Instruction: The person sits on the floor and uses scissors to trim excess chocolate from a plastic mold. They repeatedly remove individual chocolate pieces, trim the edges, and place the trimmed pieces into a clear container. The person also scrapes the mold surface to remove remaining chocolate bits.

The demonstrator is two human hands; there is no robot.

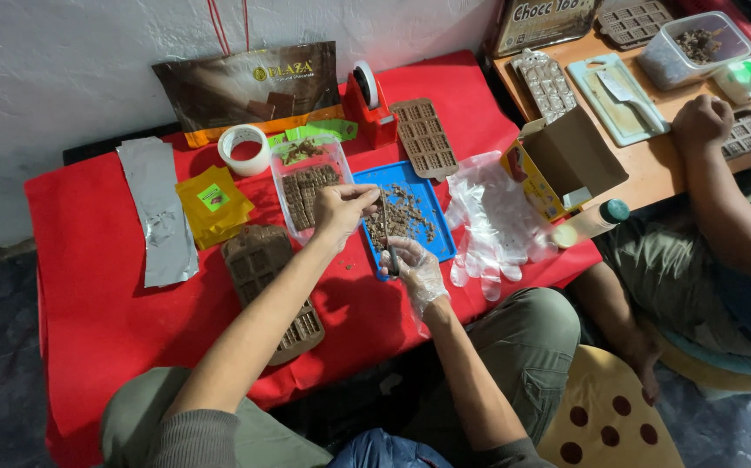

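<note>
Right hand, thin clear glove, grip clenched on knife over blue tray on red desk. Left hand, bare, pinches chocolate piece at blade. Risk: blade slips, nicks bare fingers; crumbs scatter off tray.

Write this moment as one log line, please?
left hand: bare, steadying knife top | right hand: gloved, gripping knife | blue tray: chopped chocolate | surface: red table

Tray lies between container at left and gloves at right.
</note>
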